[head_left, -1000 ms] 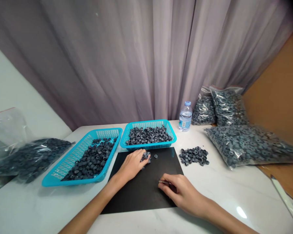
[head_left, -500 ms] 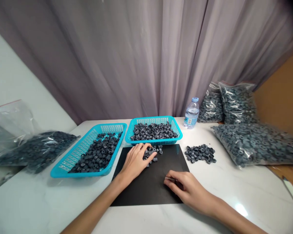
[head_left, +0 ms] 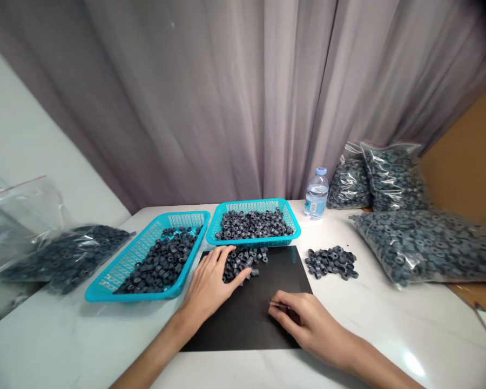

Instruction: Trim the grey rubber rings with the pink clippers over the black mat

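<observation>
My left hand point(head_left: 211, 278) lies open at the left of a pile of small dark grey rings point(head_left: 247, 259), thumb and fingers apart around its edge. That pile rests on a black mat point(head_left: 243, 319), near its far edge. Over the mat's right part, my right hand point(head_left: 297, 319) is closed on a thin metal tool point(head_left: 278, 305); most of it is hidden by the fingers, so its exact kind does not show. On the white table right of the mat lies a second loose pile of the grey rings point(head_left: 332, 262).
Two turquoise baskets, one at the left point(head_left: 105, 297) and one behind the mat point(head_left: 253, 241), hold more grey pieces. A water bottle point(head_left: 316, 195) stands at the back. Filled clear bags lie at the left point(head_left: 81, 254) and right point(head_left: 429, 248), with others upright behind point(head_left: 397, 178).
My left hand has shifted left and opened wider, so more of the ring pile shows. My right hand keeps its grip over the mat. The camera view has tilted slightly.
</observation>
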The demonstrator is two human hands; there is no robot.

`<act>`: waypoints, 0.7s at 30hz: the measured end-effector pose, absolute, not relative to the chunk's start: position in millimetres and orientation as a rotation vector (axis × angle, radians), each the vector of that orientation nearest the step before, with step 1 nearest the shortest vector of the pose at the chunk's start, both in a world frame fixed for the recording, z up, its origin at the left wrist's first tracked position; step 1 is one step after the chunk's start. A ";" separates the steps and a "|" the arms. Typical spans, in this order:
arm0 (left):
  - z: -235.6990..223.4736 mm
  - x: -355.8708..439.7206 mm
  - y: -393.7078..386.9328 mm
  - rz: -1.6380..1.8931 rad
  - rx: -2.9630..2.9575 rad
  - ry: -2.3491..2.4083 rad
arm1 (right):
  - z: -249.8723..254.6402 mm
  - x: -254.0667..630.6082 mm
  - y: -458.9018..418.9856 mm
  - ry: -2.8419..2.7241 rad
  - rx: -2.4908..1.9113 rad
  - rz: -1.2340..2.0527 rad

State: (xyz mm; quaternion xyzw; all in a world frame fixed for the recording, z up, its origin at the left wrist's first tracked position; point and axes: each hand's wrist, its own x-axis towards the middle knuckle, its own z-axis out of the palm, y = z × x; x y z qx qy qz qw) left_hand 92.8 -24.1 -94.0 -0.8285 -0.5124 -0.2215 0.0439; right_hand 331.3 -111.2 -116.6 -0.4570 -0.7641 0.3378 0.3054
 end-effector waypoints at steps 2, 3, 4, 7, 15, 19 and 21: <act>-96.0 81.1 -29.8 -0.641 -2.514 -1.609 | -116.7 331.7 -110.9 -2.029 -1.203 0.892; -97.8 75.6 -32.1 -0.623 -2.501 -1.630 | -116.8 331.7 -110.8 -2.031 -1.202 0.890; -100.0 70.8 -33.5 -0.608 -2.485 -1.654 | -117.0 331.7 -110.7 -2.031 -1.202 0.891; -106.5 64.6 -31.1 -0.578 -2.455 -1.724 | -118.1 331.0 -110.9 -2.025 -1.197 0.891; -117.2 93.5 -9.9 -0.745 -2.601 -1.792 | -120.9 329.1 -109.6 -2.031 -1.218 0.861; -117.5 98.9 -9.7 -0.784 -2.604 -1.777 | -118.5 329.1 -109.3 -2.029 -1.211 0.860; -113.7 94.7 -12.5 -0.785 -2.577 -1.790 | -117.1 329.1 -109.5 -2.030 -1.212 0.863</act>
